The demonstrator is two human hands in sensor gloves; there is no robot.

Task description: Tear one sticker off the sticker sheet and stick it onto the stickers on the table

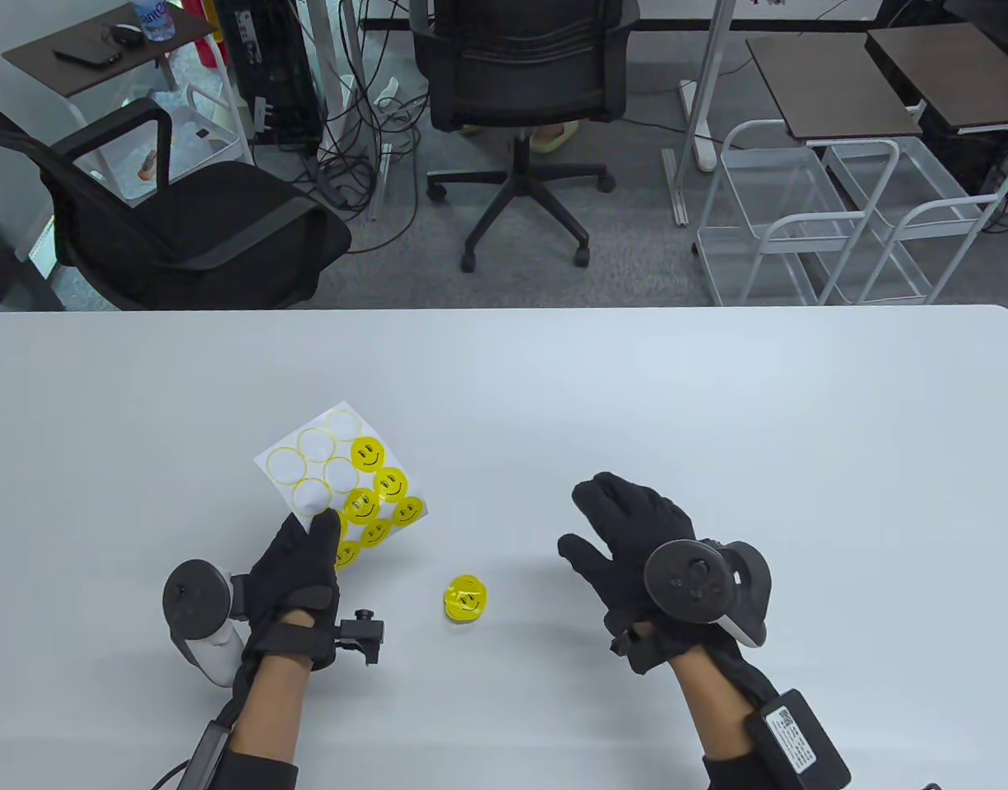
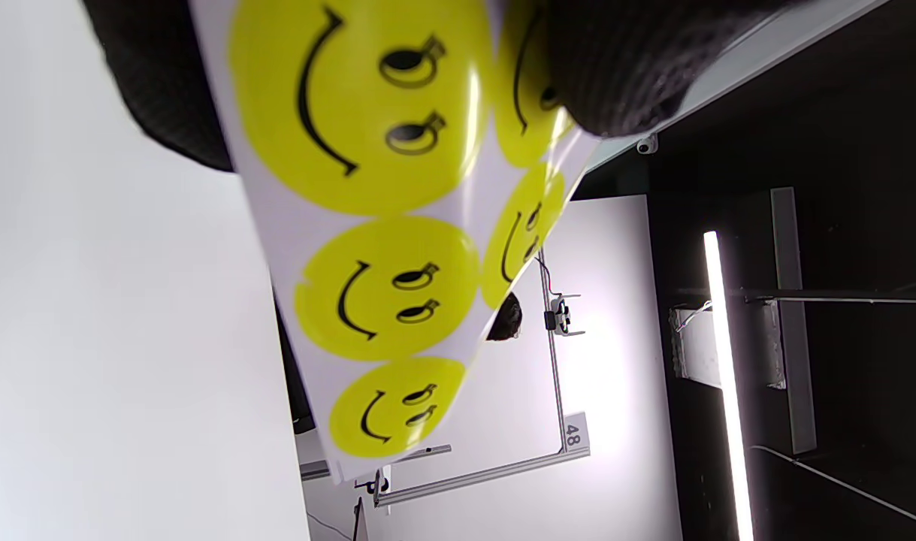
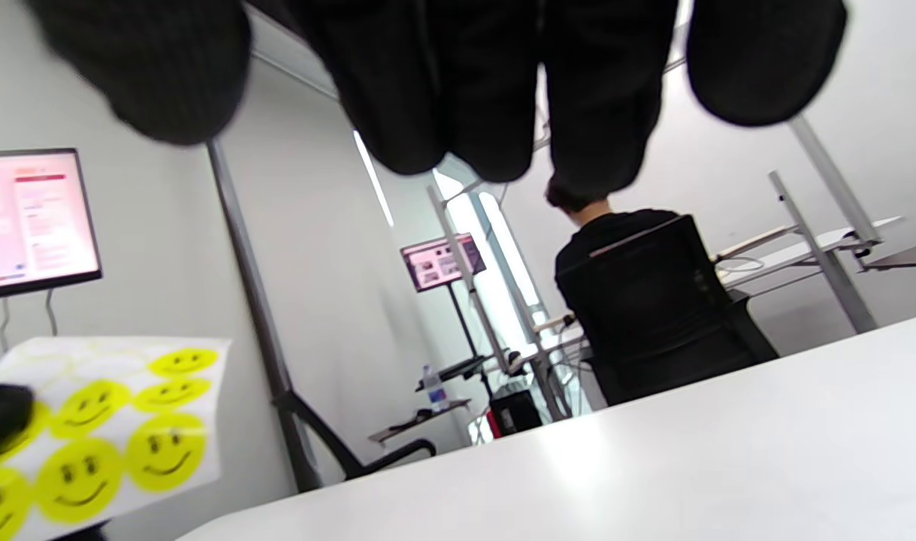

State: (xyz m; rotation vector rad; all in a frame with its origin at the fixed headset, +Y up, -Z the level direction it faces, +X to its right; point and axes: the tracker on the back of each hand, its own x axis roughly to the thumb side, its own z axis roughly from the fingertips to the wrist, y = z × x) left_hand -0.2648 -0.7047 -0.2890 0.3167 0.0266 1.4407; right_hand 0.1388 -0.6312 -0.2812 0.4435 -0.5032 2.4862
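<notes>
My left hand point(image 1: 302, 568) grips the near edge of a sticker sheet point(image 1: 339, 477) and holds it lifted off the table. The sheet carries several yellow smiley stickers and several empty white rings. It fills the left wrist view point(image 2: 382, 285) and shows at the lower left of the right wrist view point(image 3: 119, 428). A small pile of yellow smiley stickers point(image 1: 466, 598) lies on the table between my hands. My right hand point(image 1: 627, 535) hovers to the right of the pile, fingers spread and empty; its fingertips point(image 3: 442, 83) hang in from the top of the right wrist view.
The white table point(image 1: 717, 411) stretches wide around my hands. Beyond its far edge stand office chairs point(image 1: 520, 90), a white wire rack point(image 1: 808, 222) and small side tables.
</notes>
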